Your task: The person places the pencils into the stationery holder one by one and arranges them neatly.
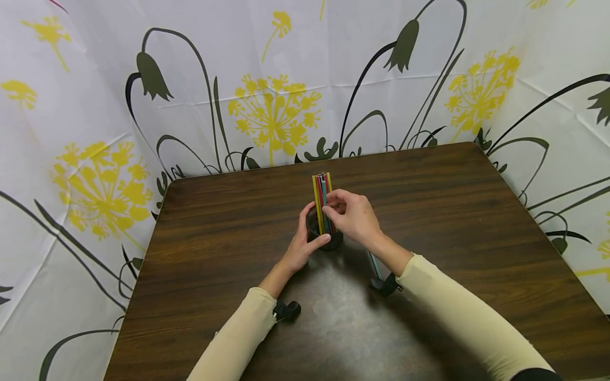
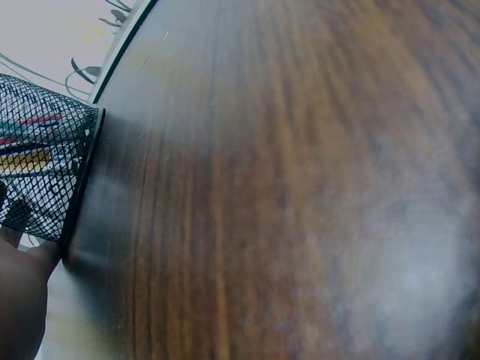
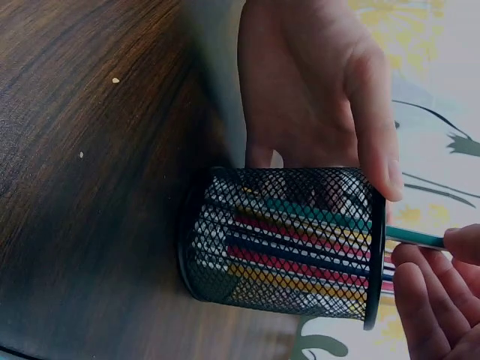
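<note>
Mesh cup [image 1: 325, 238] of straws [image 1: 322, 196], on worktop [image 1: 429, 211]: left hand [image 1: 305, 243] curled round cup; right hand [image 1: 352, 214] pinching straw. Best lowered straight, cup held steady.

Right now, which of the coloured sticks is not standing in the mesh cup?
The teal stick lying flat on the table under the right forearm; the others stand in the cup.
</note>
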A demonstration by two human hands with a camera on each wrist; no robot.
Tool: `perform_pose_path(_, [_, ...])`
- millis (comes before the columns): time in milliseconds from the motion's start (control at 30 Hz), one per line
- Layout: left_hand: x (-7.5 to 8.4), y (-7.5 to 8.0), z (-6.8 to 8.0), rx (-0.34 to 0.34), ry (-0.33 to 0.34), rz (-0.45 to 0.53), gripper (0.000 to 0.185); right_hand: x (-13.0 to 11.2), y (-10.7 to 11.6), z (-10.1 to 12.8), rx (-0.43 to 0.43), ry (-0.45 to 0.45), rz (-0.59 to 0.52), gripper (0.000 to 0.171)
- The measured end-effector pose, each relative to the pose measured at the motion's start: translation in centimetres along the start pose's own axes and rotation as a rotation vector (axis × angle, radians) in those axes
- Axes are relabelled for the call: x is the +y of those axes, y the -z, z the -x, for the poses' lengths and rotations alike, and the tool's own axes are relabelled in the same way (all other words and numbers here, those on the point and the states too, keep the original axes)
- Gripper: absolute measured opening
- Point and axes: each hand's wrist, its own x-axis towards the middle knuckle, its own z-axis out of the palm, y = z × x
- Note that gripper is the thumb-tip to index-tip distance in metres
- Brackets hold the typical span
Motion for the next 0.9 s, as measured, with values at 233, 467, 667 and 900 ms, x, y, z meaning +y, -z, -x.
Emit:
perform_pose_path(233, [0.1,0.0,-0.1,0.005,0.008,-0.013,0.081,0.1,-0.3,0.1,-0.001,-0.003,0.028,0.016])
perform_pose_path(467, [0.1,0.0,0.0,0.006,0.014,-0.020,0.081,0.4,-0.8,0.2,0.027,0.021,0.053,0.015])
perform_pose_path(667, [0.0,0.1,0.0,0.005,0.012,-0.020,0.082,0.4,-1.2,0.2,0.042,0.004,0.067,0.015])
perform_pose_path(900, [0.0,0.1,0.1,-0.009,0.016,-0.003,0.081,0.4,-1.8,0.0,0.062,-0.006,0.109,0.015])
